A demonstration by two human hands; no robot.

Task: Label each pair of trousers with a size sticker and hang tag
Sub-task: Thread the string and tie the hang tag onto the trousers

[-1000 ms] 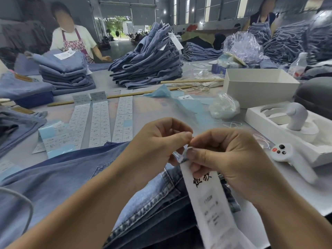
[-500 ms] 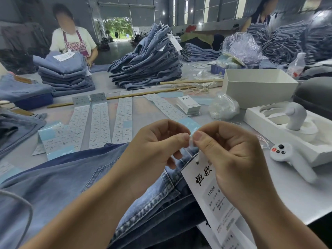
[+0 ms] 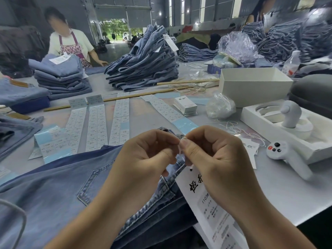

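Note:
A pair of light blue denim trousers [image 3: 53,191] lies flat in front of me, waistband toward my hands. My left hand [image 3: 143,159] and my right hand [image 3: 213,162] meet fingertip to fingertip above the waistband, both pinching the thin white string of a hang tag. The white hang tag [image 3: 206,207], printed with black characters, hangs below my right hand over the trousers' edge. Strips of size stickers [image 3: 95,123] on blue backing lie on the table beyond the trousers.
A small pack of tags [image 3: 186,105] and a clear bag [image 3: 220,106] sit mid-table. A white box [image 3: 251,87], a white tray [image 3: 269,126] and a white controller [image 3: 285,155] stand on the right. Stacks of folded jeans [image 3: 143,69] and another person [image 3: 69,44] are behind.
The hang tag has dropped lower and turned face up, and my fingertips have closed together on its string. A loose strip of stickers has settled flat on the table.

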